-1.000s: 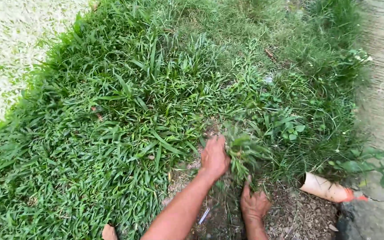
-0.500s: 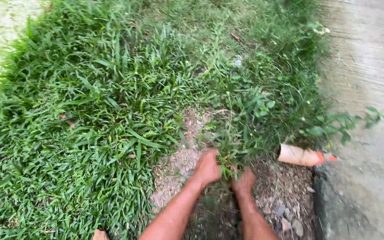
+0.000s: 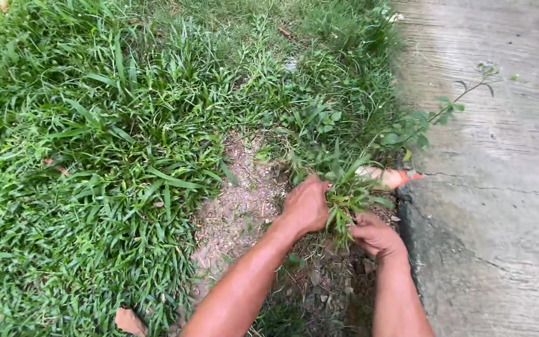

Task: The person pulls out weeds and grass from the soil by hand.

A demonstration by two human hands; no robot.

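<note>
Grass tuft (image 3: 343,190), centre frame: our left hand (image 3: 307,205) and right hand (image 3: 374,234) clench it; soft, light, grab low.

Cracked concrete slab (image 3: 500,187), orange-tipped pipe (image 3: 387,178)

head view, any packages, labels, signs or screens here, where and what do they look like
None show: no package, label, sign or screen.
The nearest to one is a pale tube with an orange end, lying half hidden behind the grass clump that the left hand and right hand grip, beside the concrete edge.
</note>
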